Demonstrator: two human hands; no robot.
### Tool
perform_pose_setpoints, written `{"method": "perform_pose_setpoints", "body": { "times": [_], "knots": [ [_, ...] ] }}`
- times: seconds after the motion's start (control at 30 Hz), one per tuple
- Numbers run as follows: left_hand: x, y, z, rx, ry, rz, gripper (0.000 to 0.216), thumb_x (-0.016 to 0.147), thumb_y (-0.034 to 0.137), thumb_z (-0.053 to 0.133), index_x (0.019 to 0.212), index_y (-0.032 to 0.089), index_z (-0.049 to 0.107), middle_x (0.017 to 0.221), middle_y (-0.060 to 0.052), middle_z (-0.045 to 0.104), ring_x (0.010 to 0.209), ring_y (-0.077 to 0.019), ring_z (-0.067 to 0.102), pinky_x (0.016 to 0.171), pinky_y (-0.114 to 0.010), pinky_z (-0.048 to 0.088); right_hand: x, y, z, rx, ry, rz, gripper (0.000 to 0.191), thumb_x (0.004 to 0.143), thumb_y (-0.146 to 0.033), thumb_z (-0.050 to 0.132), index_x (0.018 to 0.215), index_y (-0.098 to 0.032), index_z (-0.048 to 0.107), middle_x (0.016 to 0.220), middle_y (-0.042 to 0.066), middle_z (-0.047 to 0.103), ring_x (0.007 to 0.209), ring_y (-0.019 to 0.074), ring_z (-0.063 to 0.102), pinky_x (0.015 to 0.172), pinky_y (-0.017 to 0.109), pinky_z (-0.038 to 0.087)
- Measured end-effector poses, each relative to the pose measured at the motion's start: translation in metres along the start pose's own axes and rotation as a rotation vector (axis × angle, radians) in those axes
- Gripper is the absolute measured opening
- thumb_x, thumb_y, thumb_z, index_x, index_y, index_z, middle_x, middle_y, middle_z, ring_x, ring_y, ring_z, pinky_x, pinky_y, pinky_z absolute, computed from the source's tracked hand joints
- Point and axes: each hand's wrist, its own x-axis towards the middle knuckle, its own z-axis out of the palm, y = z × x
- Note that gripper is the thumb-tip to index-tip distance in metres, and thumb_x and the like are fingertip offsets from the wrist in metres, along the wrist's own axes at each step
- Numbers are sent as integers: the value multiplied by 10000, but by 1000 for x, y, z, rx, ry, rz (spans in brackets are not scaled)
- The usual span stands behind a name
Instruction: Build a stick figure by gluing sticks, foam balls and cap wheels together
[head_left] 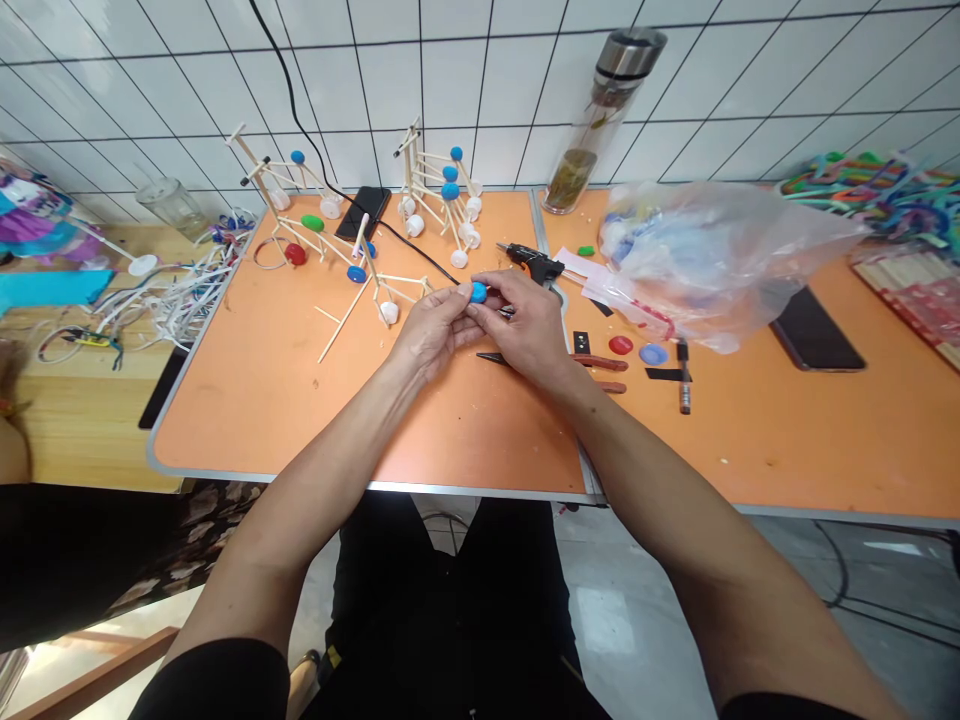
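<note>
A small blue bottle cap (478, 292) is pinched between my two hands above the middle of the orange table. My left hand (435, 330) is closed on its left side, with thumb and fingertips touching it. From the other side my right hand (532, 320) grips the cap, its fingers curled. Something dark shows beneath the right fingers, too hidden to name. Pliers (600, 362) with red handles lie partly under my right hand. Just beyond the hands rests a black glue gun (531, 262). To the left stands a stick frame (375, 275) with blue and white caps.
More stick frames with caps (442, 190) stand at the back, near a phone (372, 212). On the right are a red cap (621, 345), a blue cap (653, 354), a marker (684, 375), a plastic bag (720, 250) and another phone (817, 325). A tall bottle (600, 120) stands by the wall.
</note>
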Motion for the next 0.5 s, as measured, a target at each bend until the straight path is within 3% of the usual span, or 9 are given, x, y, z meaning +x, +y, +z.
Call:
{"method": "perform_pose_setpoints", "body": {
  "times": [0.17,0.37,0.5],
  "knots": [
    [1,0,1,2,15,-20,221,1096,354,853,979,169,818,1087,-118,935,1165,-230,913,1204,-378,652,0,-2,-1,-32,-21,12,268,1028,-331,738,1273,-283,836,1250,79,892,1140,321,837,1033,497,681],
    [4,-3,-6,19,-38,15,212,1143,306,774,996,164,828,1045,-107,932,1055,-202,922,1166,-360,669,-1,-3,-1,-25,-14,-29,257,1017,-345,756,1253,-278,834,1228,84,891,1143,329,831,1015,491,679],
    [3,-3,-3,2,12,-3,202,1117,323,817,985,170,821,1089,-112,936,1065,-214,926,1168,-380,674,0,-3,0,-41,-20,-7,258,1025,-333,727,1255,-282,831,1236,81,890,1145,324,829,1029,491,677]
  ]
}}
